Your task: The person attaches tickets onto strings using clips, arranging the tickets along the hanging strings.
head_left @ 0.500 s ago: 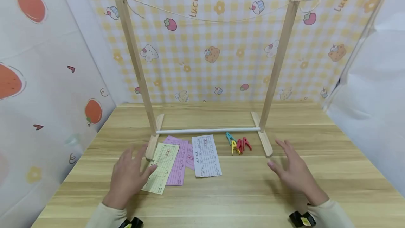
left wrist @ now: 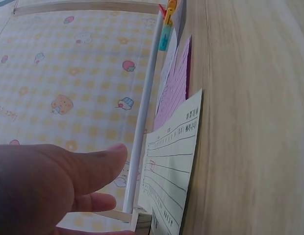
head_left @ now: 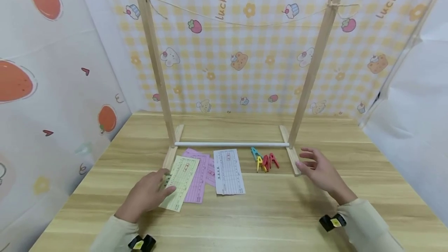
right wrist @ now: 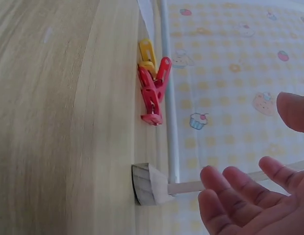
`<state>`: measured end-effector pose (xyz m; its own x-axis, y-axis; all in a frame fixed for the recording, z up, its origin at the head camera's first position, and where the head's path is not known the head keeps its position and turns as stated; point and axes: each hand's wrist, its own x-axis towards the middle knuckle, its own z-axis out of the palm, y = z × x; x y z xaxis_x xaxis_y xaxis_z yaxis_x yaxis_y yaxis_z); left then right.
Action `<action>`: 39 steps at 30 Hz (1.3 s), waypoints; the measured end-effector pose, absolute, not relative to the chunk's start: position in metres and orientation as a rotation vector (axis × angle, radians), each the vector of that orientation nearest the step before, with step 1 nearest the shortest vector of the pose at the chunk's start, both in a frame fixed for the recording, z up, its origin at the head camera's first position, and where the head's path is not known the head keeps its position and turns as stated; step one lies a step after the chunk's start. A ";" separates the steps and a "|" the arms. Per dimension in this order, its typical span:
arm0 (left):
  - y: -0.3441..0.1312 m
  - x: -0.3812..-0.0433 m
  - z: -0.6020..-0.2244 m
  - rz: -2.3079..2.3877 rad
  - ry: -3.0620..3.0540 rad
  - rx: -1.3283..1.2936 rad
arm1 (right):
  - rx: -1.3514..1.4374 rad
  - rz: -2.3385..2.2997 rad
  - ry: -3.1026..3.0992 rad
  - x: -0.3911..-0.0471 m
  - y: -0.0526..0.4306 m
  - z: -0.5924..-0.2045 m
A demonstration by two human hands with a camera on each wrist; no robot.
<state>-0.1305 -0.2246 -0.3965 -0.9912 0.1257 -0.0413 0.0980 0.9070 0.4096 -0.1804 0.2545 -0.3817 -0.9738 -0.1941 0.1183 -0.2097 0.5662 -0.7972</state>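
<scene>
Wooden tabletop (head_left: 266, 213), left hand (head_left: 145, 193) near yellow paper (head_left: 182, 176), right hand (head_left: 321, 171) near stand (head_left: 309, 81).

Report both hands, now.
Left hand: open, holding nothing, near the yellow paper.
Right hand: open, holding nothing, near the stand's foot.

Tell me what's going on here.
A person has both hands out over a table and holds nothing. The left hand is at the yellow slip; the right hand is near a wooden frame. The yellow slip, purple slips, white slip and clothespins lie on the table. Nothing hangs on the string.
</scene>
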 end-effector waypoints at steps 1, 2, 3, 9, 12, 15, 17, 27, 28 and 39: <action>-0.224 -0.132 -0.396 0.639 2.994 0.180 | 0.349 1.428 -2.762 -0.184 0.254 -0.382; -0.223 -0.133 -0.396 0.637 2.988 0.176 | 0.337 1.444 -2.761 -0.187 0.252 -0.383; -0.222 -0.134 -0.396 0.633 2.983 0.177 | 0.327 1.468 -2.759 -0.190 0.251 -0.384; -0.217 -0.140 -0.394 0.622 2.971 0.176 | 0.301 1.560 -2.717 -0.201 0.241 -0.393; -0.216 -0.142 -0.392 0.614 2.974 0.193 | 0.291 1.680 -2.672 -0.203 0.235 -0.397; -0.219 -0.144 -0.389 0.607 2.947 0.200 | 0.272 1.845 -2.635 -0.206 0.230 -0.398; -0.221 -0.147 -0.383 0.607 2.903 0.213 | 0.289 1.939 -2.623 -0.209 0.228 -0.398; -0.250 -0.162 -0.364 1.045 2.264 0.693 | 0.591 2.290 -2.631 -0.231 0.238 -0.395; -0.251 -0.164 -0.367 1.109 2.241 0.755 | 0.608 2.331 -2.622 -0.232 0.239 -0.395; -0.226 -0.172 -0.393 1.075 2.806 0.624 | 0.767 3.039 -2.373 -0.240 0.252 -0.388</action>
<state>-0.1721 -0.2263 -0.3930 -0.9149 0.3965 0.0762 0.3459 0.6725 0.6543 -0.2404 0.2523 -0.3879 -0.6393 -0.7496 -0.1715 0.3481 -0.0831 -0.9338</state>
